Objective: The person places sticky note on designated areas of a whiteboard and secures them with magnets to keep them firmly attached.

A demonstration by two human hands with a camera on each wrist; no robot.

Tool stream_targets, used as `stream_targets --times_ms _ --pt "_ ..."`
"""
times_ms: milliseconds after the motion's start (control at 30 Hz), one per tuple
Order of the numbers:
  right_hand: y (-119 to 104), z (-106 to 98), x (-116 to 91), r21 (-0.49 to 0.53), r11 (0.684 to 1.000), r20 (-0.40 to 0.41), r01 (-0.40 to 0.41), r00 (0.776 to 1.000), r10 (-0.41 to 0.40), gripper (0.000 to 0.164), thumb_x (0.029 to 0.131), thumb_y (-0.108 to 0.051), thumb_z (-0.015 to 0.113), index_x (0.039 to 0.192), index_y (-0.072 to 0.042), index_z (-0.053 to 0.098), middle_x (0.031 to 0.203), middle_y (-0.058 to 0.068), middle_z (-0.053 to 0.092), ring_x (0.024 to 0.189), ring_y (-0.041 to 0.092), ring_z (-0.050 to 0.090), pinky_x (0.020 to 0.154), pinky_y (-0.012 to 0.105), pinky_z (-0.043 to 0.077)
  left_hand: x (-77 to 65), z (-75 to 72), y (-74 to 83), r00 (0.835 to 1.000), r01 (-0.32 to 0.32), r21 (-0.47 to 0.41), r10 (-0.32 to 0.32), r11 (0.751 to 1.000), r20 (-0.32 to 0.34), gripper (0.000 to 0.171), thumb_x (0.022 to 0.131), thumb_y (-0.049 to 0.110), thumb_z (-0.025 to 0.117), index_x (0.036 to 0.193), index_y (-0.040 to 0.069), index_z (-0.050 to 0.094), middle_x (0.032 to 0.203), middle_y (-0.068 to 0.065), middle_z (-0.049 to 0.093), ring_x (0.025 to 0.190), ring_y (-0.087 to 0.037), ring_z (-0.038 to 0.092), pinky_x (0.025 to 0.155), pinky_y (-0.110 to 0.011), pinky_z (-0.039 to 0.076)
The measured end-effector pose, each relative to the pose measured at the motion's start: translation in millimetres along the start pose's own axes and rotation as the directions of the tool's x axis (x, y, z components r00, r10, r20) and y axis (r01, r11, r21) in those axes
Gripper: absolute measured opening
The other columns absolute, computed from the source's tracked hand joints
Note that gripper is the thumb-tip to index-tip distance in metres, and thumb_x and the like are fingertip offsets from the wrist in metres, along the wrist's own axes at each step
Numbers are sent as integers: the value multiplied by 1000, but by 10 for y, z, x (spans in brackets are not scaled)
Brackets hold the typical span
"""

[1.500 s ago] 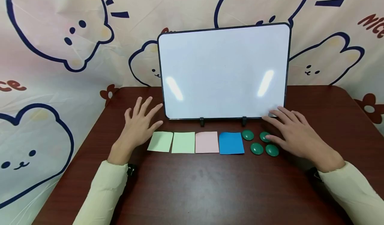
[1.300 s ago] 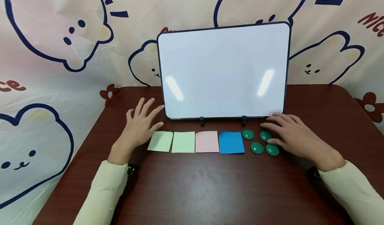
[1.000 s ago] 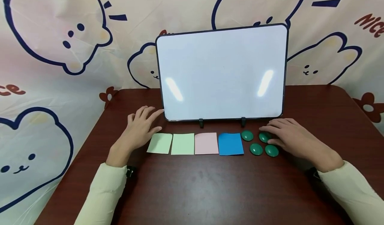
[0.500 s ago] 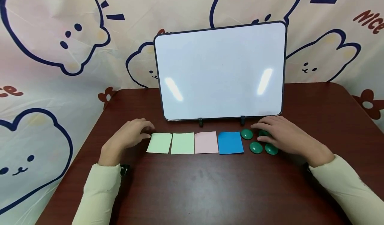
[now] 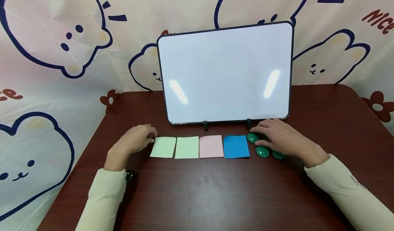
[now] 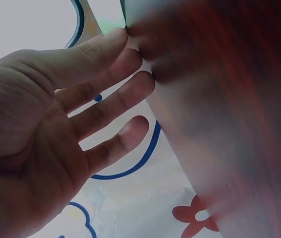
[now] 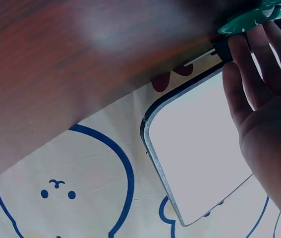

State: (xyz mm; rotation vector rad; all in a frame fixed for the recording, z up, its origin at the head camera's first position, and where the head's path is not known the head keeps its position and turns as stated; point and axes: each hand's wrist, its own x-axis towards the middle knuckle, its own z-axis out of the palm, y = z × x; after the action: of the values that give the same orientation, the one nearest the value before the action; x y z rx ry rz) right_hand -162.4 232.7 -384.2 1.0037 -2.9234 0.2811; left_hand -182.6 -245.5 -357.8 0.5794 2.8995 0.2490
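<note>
My left hand (image 5: 130,142) rests on the table with its fingers loosely bent, fingertips right at the upper left corner of a pale green sticky note (image 5: 163,147). In the left wrist view the thumb (image 6: 98,52) is by that note's edge. A second pale green note (image 5: 186,147), a pink note (image 5: 211,146) and a blue note (image 5: 236,147) continue the row. Over several glossy green domed discs, like magnets, hovers my right hand (image 5: 283,137). Its fingertips reach the upper left disc (image 5: 252,138); the lower left disc (image 5: 262,152) shows whole, the others are partly hidden.
A whiteboard (image 5: 226,73) with a dark frame stands tilted back on two black feet (image 5: 205,125) behind the notes. Around the dark brown table (image 5: 197,193) hangs a cloth (image 5: 184,5) with cartoon bears.
My left hand has drawn back from beside the whiteboard, its spread fingers bending in by the first note. My right hand has moved left and down from the board's corner, over the discs.
</note>
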Motion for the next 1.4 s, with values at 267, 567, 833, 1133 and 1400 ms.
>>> stream_targets --times_ms 267,567,833,1133,1400 --pt "-25 24 45 19 999 -13 30 999 -30 38 88 -27 76 122 -10 69 114 4 67 110 25 61 94 46 50 -1 -5 9 1000 -30 -41 29 999 -9 18 94 -2 61 106 6 73 100 -8 68 90 -23 64 81 -42 54" --pt "-15 -13 25 52 998 -66 43 997 -40 36 90 -18 74 123 -9 65 115 7 64 107 24 58 90 43 53 19 -10 48 999 -40 -23 40 999 -8 13 91 3 68 103 6 73 94 -7 66 83 -20 61 77 -40 53" --pt "27 -36 -51 31 998 -125 63 990 -58 38 89 -17 75 124 -7 63 114 7 64 103 21 57 86 41 54 36 19 88 1000 -10 -9 10 1000 -4 8 91 4 68 97 8 72 95 -7 68 86 -22 61 80 -42 54" --pt "58 -74 -177 25 999 -148 26 989 -22 39 89 -19 75 124 -7 63 114 6 64 103 20 57 85 41 55 31 35 60 1000 -6 -41 5 999 -8 10 92 2 66 96 10 71 94 -6 69 85 -21 61 79 -41 55" --pt "66 -70 -183 14 999 -152 29 988 -27 38 89 -21 75 123 -8 63 113 5 64 103 20 58 85 41 56 4 -8 3 995 -64 -84 57 994 -84 6 94 6 66 92 10 71 86 -2 64 76 -15 55 71 -33 50"
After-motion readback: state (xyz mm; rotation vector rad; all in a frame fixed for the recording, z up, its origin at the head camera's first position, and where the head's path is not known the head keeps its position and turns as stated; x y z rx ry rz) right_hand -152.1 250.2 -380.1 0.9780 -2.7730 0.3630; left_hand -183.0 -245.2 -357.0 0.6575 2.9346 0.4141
